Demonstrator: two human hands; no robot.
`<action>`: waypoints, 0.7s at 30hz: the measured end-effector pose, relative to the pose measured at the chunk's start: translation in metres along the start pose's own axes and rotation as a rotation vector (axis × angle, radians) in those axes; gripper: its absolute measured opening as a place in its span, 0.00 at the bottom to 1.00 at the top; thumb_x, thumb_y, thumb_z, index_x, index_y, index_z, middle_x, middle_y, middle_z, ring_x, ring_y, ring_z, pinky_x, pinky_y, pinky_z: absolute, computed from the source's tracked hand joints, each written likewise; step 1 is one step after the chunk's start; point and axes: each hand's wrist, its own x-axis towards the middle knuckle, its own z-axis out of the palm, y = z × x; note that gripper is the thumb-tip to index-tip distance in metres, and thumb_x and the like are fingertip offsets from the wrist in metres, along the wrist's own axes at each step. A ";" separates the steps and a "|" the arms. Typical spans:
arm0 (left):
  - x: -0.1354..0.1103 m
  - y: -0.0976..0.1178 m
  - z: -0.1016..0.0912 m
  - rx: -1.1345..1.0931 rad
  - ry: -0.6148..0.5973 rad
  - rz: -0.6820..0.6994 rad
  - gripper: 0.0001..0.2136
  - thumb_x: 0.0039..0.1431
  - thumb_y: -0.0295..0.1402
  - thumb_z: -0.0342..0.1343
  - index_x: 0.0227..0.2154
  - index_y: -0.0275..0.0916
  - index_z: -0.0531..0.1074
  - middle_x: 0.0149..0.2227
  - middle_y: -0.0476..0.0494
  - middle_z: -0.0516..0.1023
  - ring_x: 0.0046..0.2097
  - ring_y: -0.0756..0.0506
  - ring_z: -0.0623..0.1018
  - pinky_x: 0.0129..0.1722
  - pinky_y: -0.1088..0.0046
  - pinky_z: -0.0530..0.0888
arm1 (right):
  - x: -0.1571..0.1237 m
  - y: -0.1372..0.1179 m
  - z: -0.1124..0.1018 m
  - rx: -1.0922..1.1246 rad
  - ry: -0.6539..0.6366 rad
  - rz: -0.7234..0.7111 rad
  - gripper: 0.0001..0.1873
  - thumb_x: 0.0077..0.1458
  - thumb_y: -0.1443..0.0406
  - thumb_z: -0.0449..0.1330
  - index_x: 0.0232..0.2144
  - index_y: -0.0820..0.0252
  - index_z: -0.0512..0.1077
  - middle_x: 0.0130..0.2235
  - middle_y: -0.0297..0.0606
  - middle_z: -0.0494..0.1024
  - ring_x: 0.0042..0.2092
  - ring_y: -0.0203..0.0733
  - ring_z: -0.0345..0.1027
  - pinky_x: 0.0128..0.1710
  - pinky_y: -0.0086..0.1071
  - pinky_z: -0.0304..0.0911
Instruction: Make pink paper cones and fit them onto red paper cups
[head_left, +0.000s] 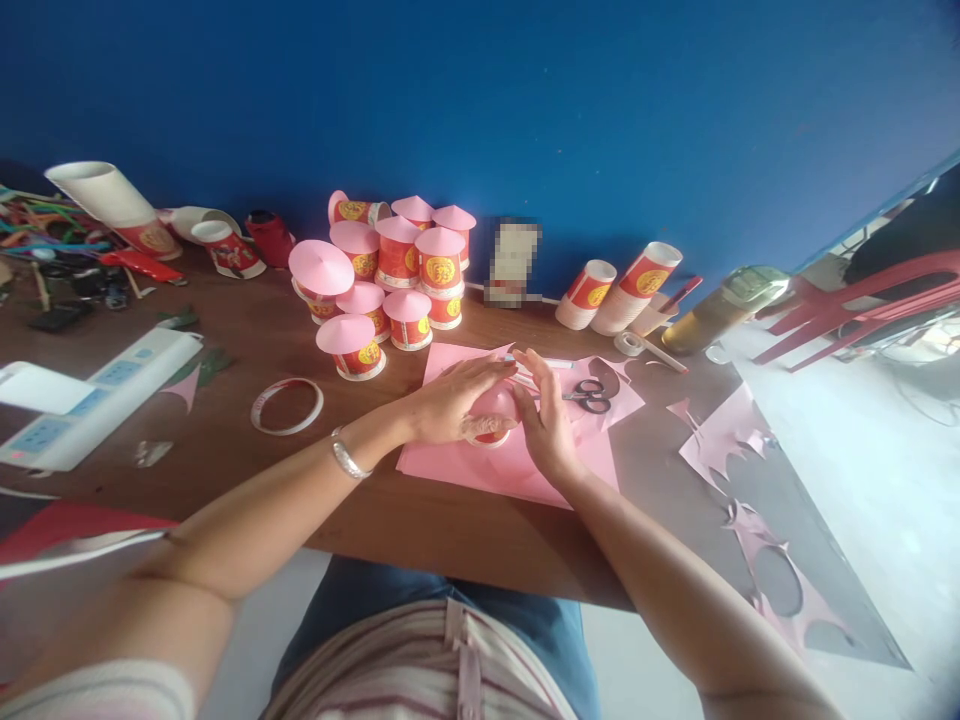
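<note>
A small red paper cup with a pink paper cone (495,402) on top stands between my hands, on pink paper sheets. My left hand (456,398) curves over its left side, long fingers stretched and thumb along the front, low on the cone. From the right, my right hand (549,420) cups the cone, thumb against it and fingers raised. Part of the cup is hidden by my hands. Black-handled scissors (592,396) lie just right of my right hand. Pink paper sheets (442,462) spread beneath.
Several cone-topped red cups (351,345) stand at the back left. Stacked paper cups (637,288) and a bottle (724,308) are at the back right. A cup ring (287,406) and a power strip (97,400) lie left. Pink scraps (724,435) lie right.
</note>
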 end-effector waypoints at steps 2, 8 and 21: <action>0.000 0.001 -0.002 0.008 -0.008 -0.001 0.35 0.64 0.46 0.65 0.72 0.50 0.61 0.75 0.35 0.60 0.77 0.33 0.60 0.74 0.44 0.61 | 0.000 0.000 0.000 -0.005 0.012 -0.006 0.26 0.74 0.52 0.53 0.68 0.54 0.62 0.67 0.50 0.73 0.69 0.52 0.66 0.69 0.57 0.64; -0.005 0.002 -0.009 0.004 0.005 -0.011 0.40 0.62 0.50 0.66 0.73 0.52 0.58 0.77 0.38 0.58 0.77 0.33 0.58 0.75 0.44 0.59 | 0.001 -0.012 -0.016 -0.056 0.109 -0.134 0.24 0.75 0.56 0.51 0.68 0.51 0.63 0.64 0.47 0.76 0.68 0.50 0.69 0.67 0.56 0.67; -0.010 0.001 -0.022 -0.306 0.228 -0.260 0.33 0.71 0.57 0.50 0.69 0.40 0.65 0.67 0.34 0.74 0.70 0.36 0.72 0.70 0.53 0.70 | -0.006 -0.030 -0.013 -0.080 -0.160 -0.312 0.34 0.71 0.55 0.58 0.73 0.51 0.55 0.65 0.49 0.77 0.67 0.57 0.70 0.66 0.60 0.66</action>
